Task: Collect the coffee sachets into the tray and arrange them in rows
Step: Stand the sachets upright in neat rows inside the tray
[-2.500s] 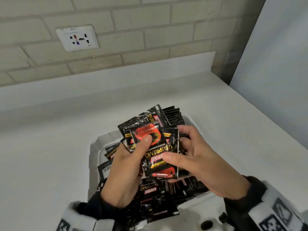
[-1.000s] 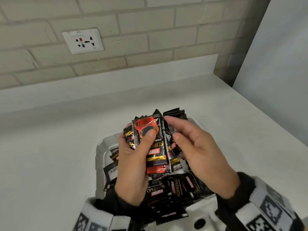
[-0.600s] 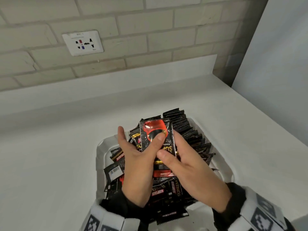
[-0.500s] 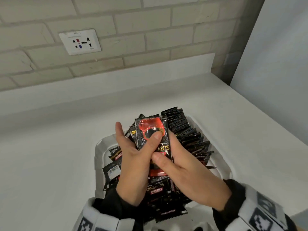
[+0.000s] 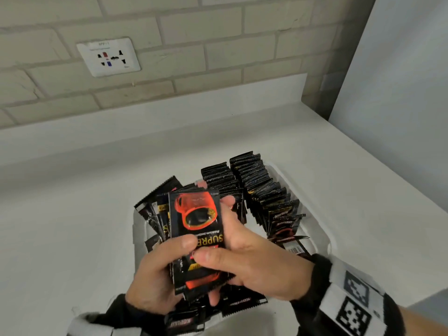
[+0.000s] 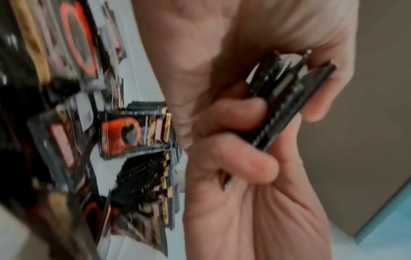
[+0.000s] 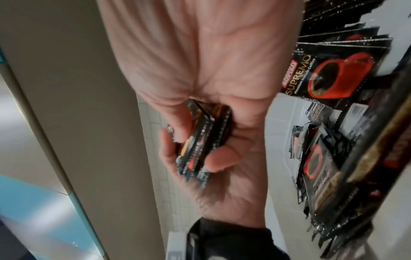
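The left hand (image 5: 155, 275) and right hand (image 5: 252, 260) both clamp one stack (image 5: 196, 238) of sachets, thumbs on its front, above the tray (image 5: 323, 229). Right of them, rows (image 5: 257, 187) of sachets stand on edge in the tray.

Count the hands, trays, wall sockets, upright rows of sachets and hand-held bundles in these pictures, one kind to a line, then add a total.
Hands: 2 (left hand, right hand)
Tray: 1
Wall socket: 1
Upright rows of sachets: 2 (short row, long row)
Bundle of sachets, gripped by both hands: 1
Total: 7
Loose sachets overlap too much to count.
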